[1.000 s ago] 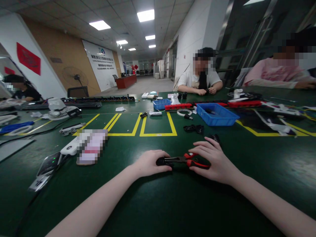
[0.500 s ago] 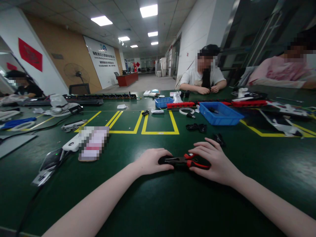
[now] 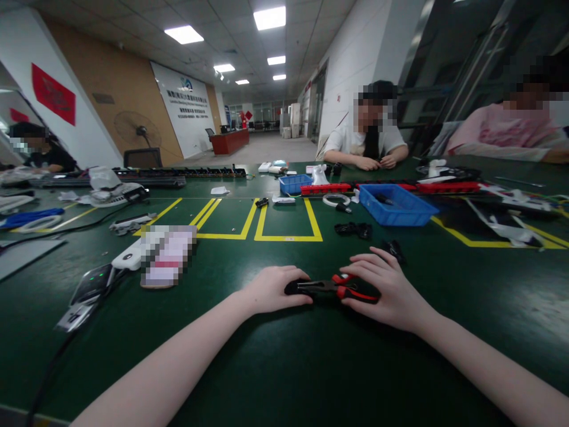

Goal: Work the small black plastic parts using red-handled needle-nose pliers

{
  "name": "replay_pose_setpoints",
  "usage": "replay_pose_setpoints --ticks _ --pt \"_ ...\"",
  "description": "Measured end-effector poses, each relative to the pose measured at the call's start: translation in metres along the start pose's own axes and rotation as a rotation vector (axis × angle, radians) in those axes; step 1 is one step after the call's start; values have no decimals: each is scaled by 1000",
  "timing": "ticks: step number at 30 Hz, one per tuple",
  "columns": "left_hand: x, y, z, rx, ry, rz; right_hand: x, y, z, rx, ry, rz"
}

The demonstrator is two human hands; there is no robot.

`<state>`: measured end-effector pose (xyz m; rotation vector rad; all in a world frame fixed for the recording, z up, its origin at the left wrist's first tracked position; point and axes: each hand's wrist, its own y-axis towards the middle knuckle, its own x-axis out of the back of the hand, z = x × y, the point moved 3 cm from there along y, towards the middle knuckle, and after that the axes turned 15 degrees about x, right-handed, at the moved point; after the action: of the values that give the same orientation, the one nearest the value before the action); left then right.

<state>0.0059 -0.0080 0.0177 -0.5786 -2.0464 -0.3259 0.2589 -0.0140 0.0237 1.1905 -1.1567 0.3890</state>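
Needle-nose pliers with red and black handles lie across the middle, their long jaws pointing left. My right hand is curled around the handles, thumb under the lower one and fingers over the upper. At the jaw tips, my left hand pinches a small black part between thumb and fingers. The jaw tips overlap this part; whether they grip it cannot be seen. Both hands are low over the green table. Just beyond my right hand lies a bundled black cable.
A phone and a white power bank with a cable lie to the left. Blue bins and red strips stand farther back. More black cable bundles sit ahead. A co-worker sits opposite; others are at both sides.
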Motion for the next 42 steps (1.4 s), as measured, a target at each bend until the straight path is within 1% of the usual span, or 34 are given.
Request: replay_pose_setpoints --ticks 11,15,27,35,42 --pt "-1 0 1 -14 24 -7 0 0 2 37 -40 -30" --pt "0 -1 -1 -20 37 -21 0 0 1 30 -36 -44" --pt "1 -1 -1 -13 33 -6 0 0 0 27 -49 -52" --pt "6 -6 -1 -73 16 28 0 0 0 39 -53 -46" --pt "6 -7 0 -35 -4 0 1 1 0 35 -32 -30"
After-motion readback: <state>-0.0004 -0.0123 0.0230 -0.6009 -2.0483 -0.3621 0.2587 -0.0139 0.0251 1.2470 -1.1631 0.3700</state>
